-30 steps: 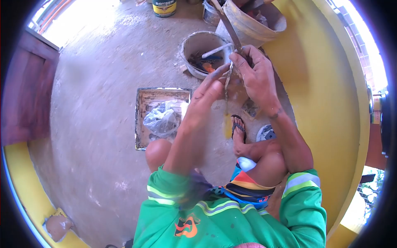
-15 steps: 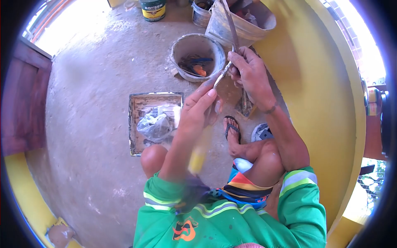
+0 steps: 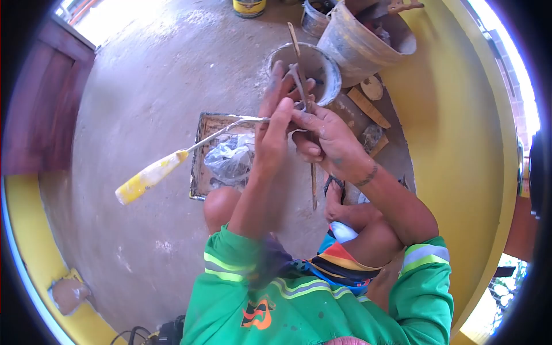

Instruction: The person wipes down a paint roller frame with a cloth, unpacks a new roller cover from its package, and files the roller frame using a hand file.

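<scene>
A paint roller frame with a yellow handle (image 3: 152, 175) points to the lower left, its whitish metal rod (image 3: 227, 127) running up to the hands. My left hand (image 3: 275, 118) has its thumb pressed over this rod, while its other fingers stretch upward. My right hand (image 3: 330, 135) is closed just beside it, fingertips at a long thin brown strip (image 3: 295, 43). That strip crosses the rod's end nearly upright, and its lower end shows below the right hand. Fingers partly hide where strip and rod meet.
A paint-stained tray (image 3: 195, 164) on the floor holds a clear plastic bag (image 3: 227, 158). Beyond the hands stand a round bucket (image 3: 333, 75) and a larger whitish bucket (image 3: 356, 49). Wooden pieces (image 3: 368, 106) lie near the yellow wall (image 3: 454, 144) on the right.
The yellow handle has swung from below the left hand out to the left. The strip has shifted down and now crosses the rod. The hands have come closer together.
</scene>
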The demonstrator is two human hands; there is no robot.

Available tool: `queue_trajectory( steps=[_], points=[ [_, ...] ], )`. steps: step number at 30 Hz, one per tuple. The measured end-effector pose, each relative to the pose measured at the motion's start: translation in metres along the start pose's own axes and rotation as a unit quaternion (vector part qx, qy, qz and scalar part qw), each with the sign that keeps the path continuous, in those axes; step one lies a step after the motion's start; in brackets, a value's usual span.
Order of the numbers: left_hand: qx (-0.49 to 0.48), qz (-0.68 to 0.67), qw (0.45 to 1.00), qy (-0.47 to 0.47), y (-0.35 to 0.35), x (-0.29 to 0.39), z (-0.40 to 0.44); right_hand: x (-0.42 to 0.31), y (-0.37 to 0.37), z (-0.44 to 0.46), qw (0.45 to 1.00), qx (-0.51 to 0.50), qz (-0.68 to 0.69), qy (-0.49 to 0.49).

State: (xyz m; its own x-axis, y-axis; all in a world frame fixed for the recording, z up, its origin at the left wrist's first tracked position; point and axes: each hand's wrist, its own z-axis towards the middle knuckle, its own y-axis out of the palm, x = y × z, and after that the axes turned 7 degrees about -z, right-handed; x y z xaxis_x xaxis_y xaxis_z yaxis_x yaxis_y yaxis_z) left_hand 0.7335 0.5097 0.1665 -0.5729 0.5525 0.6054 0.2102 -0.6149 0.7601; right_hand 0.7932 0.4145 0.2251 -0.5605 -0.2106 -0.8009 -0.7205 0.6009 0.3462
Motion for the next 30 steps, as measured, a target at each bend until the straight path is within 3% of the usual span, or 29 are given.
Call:
queue_trajectory(
  steps=[3, 4, 7, 11, 14, 17, 20, 26, 30],
  points=[
    [0.008, -0.004, 0.998, -0.063, -0.002, 0.006, 0.000, -0.004, -0.007, -0.003, 0.998, 0.018, -0.063, 0.009],
    [0.055, -0.053, 0.996, -0.043, -0.001, 0.004, 0.002, -0.007, -0.013, -0.004, 0.991, 0.050, -0.118, 0.042],
    [0.088, -0.035, 0.994, -0.051, -0.014, 0.016, 0.007, -0.020, -0.018, -0.019, 0.958, 0.151, -0.228, -0.089],
    [0.123, -0.037, 0.983, -0.131, -0.022, 0.015, 0.007, -0.018, -0.028, -0.017, 0.832, 0.157, -0.450, -0.283],
    [0.090, -0.055, 0.978, -0.178, -0.017, 0.014, 0.004, -0.021, -0.023, -0.010, 0.761, 0.130, -0.563, -0.295],
    [0.044, -0.074, 0.973, -0.213, -0.009, 0.027, 0.003, -0.023, -0.024, -0.006, 0.789, 0.113, -0.557, -0.231],
    [0.019, -0.059, 0.975, -0.212, -0.015, 0.025, 0.005, -0.018, -0.023, -0.005, 0.800, 0.101, -0.542, -0.235],
    [0.058, 0.036, 0.988, -0.140, -0.008, 0.018, 0.005, -0.010, -0.016, -0.001, 0.808, 0.103, -0.514, -0.270],
    [0.103, 0.026, 0.989, -0.101, -0.003, 0.017, 0.006, 0.006, -0.002, 0.000, 0.787, 0.073, -0.505, -0.349]
  ],
)
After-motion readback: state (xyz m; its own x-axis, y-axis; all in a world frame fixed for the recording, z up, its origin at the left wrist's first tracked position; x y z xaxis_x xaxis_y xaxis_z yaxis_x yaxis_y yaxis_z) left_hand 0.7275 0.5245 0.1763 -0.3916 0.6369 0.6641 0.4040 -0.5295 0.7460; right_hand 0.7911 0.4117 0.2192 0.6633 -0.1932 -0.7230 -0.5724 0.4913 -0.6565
